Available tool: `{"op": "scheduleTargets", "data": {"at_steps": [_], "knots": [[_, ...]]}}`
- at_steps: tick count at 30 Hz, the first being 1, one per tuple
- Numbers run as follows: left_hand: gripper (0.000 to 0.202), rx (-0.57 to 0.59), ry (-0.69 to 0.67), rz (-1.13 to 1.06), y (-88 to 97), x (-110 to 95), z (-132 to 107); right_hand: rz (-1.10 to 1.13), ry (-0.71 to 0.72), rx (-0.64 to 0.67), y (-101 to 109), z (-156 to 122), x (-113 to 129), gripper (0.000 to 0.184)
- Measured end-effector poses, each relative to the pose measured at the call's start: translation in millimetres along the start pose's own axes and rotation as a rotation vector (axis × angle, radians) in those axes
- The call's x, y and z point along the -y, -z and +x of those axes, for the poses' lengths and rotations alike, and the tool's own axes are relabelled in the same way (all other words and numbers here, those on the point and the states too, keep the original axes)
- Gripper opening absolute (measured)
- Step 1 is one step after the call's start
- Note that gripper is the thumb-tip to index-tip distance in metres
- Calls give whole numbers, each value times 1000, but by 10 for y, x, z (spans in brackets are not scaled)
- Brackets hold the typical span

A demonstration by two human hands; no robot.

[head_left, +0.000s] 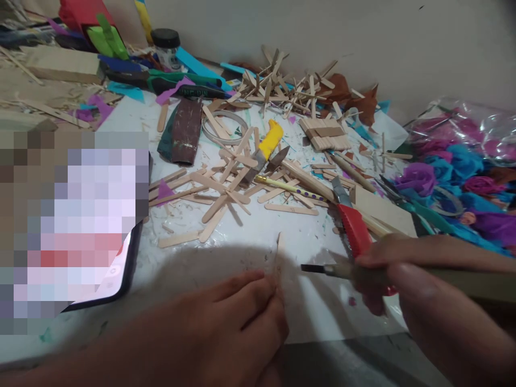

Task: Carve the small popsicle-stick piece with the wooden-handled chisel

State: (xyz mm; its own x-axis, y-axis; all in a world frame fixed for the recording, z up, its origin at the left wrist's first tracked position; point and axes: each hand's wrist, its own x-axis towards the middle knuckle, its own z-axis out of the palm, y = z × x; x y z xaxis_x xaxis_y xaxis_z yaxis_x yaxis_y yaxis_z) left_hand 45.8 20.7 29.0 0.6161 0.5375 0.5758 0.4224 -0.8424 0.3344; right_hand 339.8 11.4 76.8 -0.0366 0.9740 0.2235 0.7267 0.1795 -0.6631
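Note:
My left hand [237, 317] pinches a wooden craft stick [278, 258], holding it on edge on the white work surface [226, 236]. My right hand [399, 279] is closed round the long handle of a small brush [322, 269]. The brush's dark tip points left and sits just right of the stick. A red-handled cutter [355, 228] lies right behind my right hand.
Loose craft sticks [226, 183], a yellow-handled knife [266, 145] and a yellow pencil [290, 189] litter the middle. A phone [121, 274] lies at the left. Crepe paper flowers [455, 177] in a plastic bag fill the right. A black-lidded jar [166, 47] stands at the back by the wall.

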Motion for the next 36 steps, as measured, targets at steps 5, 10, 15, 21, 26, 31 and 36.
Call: {"op": "scheduleTargets", "data": {"at_steps": [5,10,15,21,26,31,36], "knots": [[47,60,-34,-152,8,111,-10,-42,61,73,-71,79,67,13],[20,152,36,-38,-27,140,40,19,82,194,-119,286,185,15],[24,191,47,1,1,118,178,63,43,146,-196,360,261,12],[20,217,46,19,43,111,95,176,-65,187,-237,348,237,11],[40,187,76,20,-18,85,82,271,-130,132,-328,377,266,6],[30,225,122,-81,-21,94,48,59,117,101,-412,324,219,23],[30,245,92,-97,13,142,19,-195,335,93,-342,235,113,23]]}}
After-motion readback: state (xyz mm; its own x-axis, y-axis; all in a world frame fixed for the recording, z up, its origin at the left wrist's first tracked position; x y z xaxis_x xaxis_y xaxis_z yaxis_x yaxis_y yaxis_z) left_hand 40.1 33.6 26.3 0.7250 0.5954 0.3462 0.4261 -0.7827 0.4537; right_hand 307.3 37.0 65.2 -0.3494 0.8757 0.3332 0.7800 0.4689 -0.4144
